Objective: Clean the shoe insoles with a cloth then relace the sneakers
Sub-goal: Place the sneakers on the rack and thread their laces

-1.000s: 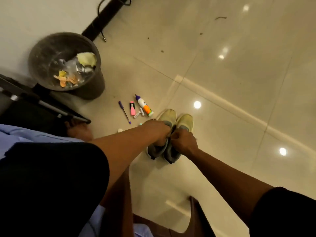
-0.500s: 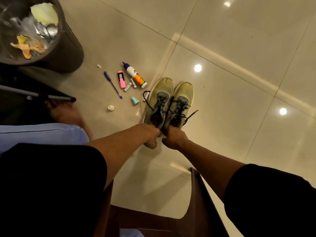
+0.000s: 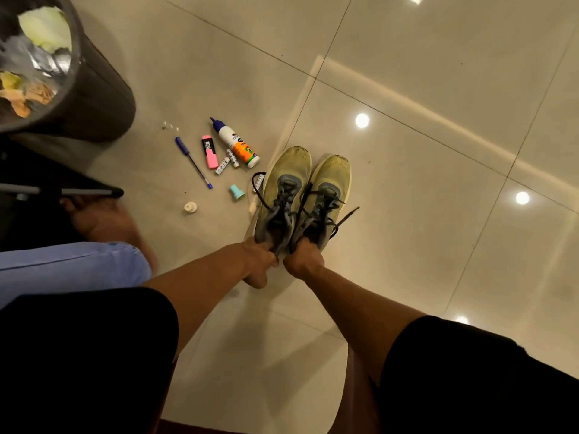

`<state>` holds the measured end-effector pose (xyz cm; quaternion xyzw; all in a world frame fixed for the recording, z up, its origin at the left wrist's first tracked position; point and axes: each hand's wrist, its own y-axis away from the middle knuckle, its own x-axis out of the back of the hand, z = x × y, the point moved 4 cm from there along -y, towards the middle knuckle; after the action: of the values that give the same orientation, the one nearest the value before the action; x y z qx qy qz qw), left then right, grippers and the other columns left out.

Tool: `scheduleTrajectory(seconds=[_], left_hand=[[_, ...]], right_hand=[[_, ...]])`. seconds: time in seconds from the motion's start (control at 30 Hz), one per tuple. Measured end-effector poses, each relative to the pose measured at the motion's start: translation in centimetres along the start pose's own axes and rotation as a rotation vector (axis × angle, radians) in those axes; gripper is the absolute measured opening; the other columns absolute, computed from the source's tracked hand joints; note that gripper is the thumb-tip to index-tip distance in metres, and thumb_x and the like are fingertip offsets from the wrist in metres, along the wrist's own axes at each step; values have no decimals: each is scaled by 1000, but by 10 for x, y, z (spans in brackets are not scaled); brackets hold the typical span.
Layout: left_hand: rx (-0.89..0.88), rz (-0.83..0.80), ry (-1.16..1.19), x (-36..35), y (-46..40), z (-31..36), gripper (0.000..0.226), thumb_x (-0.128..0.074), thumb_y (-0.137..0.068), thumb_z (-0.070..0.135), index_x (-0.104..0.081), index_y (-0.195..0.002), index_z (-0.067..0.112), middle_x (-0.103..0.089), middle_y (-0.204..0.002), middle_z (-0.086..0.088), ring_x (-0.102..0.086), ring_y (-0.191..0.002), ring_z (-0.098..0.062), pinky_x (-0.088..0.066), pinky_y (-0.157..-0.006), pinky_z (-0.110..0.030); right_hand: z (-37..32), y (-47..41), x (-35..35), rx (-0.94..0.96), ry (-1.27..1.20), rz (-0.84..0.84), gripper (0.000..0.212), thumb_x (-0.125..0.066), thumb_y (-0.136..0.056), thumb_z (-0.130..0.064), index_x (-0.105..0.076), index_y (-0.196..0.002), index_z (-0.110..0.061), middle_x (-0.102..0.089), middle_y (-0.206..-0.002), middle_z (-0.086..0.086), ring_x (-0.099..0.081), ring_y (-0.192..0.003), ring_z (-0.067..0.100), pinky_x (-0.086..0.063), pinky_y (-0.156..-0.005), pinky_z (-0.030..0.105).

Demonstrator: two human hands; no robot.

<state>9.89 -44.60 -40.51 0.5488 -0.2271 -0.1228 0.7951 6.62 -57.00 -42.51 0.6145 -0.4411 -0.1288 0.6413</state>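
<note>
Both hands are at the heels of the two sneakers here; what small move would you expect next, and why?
Probably lifting the pair toward the lap. The left hand grips the heel of the left sneaker and the right hand grips the heel of the right sneaker; the laces hang loose, and no cloth is in view, so the insoles cannot be wiped yet.

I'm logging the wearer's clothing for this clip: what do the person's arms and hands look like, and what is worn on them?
Both forearms are bare. The left hand and right hand wear no gloves, and no watch or bracelet shows; rings cannot be told. Black short sleeves cover the upper arms.
</note>
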Motion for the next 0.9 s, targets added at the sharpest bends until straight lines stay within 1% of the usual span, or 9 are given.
scheduleTrajectory(seconds=[0.13, 0.23, 0.33, 0.4, 0.5, 0.57, 0.67, 0.77, 0.9], left_hand=[[-63, 24, 54, 8, 3, 3, 62, -64, -82, 27, -52, -143, 32, -39, -150, -2, -41, -134, -29, -44, -110, -43], [-138, 66, 129, 24, 12, 8, 41, -68, -78, 22, -64, -118, 30, -55, -128, 0, -56, -111, -21, -54, -95, -38], [-178, 179, 143, 44, 25, 13, 29, -70, -75, 16, -58, -99, 27, -57, -109, 2, -58, -94, -18, -56, -81, -35], [-189, 277, 70, 57, 37, 16, 37, -71, -75, 12, -50, -102, 25, -56, -107, 1, -58, -91, -22, -54, -76, -36], [-173, 438, -50, 81, 55, 20, 66, -72, -79, 14, -35, -133, 17, -60, -117, -8, -62, -95, -30, -53, -77, -40], [-160, 570, -73, 101, 67, 24, 76, -72, -83, 19, -27, -143, 9, -63, -118, -13, -64, -98, -34, -52, -77, -41], [-140, 746, -50, 130, 93, 32, 72, -73, -83, 21, -32, -138, 3, -67, -110, -17, -66, -95, -38, -47, -72, -41], [-122, 826, -8, 149, 122, 35, 62, -75, -80, 14, -38, -130, 5, -68, -105, -16, -66, -93, -37, -41, -69, -36], [-68, 894, -8, 171, 169, 19, 55, -78, -77, 18, -53, -125, 11, -69, -109, -11, -64, -97, -34, -34, -70, -30]], right_hand=[[3, 4, 1, 6, -28, 93, 36, -64, -91, -23, -56, -125, -14, -64, -118, 9, -65, -106, 32, -54, -81, 37], [-1, 12, 14, 15, -23, 206, 24, -65, -90, -35, -64, -108, -19, -67, -95, 2, -65, -82, 24, -55, -69, 35], [-6, 23, 34, 72, 24, 282, 13, -63, -92, -32, -68, -99, -21, -61, -81, -4, -56, -70, 17, -48, -62, 31], [-9, 32, 50, 96, 62, 318, 11, -61, -93, -27, -70, -96, -21, -63, -80, -3, -56, -69, 19, -47, -62, 31], [-18, 48, 78, 163, 131, 340, 13, -60, -90, -21, -70, -98, -20, -68, -87, 1, -65, -79, 26, -47, -63, 31], [-26, 57, 95, 228, 170, 350, 15, -62, -87, -20, -70, -100, -19, -69, -90, 2, -68, -86, 29, -49, -64, 31], [-42, 76, 120, 309, 194, 340, 18, -63, -85, -20, -67, -103, -17, -64, -89, 3, -63, -84, 25, -48, -67, 31], [-60, 100, 144, 378, 273, 363, 9, -66, -86, -21, -58, -90, -20, -57, -81, 1, -63, -86, 23, -47, -75, 30], [-94, 141, 175, 492, 355, 470, 27, -63, -86, -21, -66, -111, -12, -70, -106, 11, -67, -100, 30, -49, -88, 33]])
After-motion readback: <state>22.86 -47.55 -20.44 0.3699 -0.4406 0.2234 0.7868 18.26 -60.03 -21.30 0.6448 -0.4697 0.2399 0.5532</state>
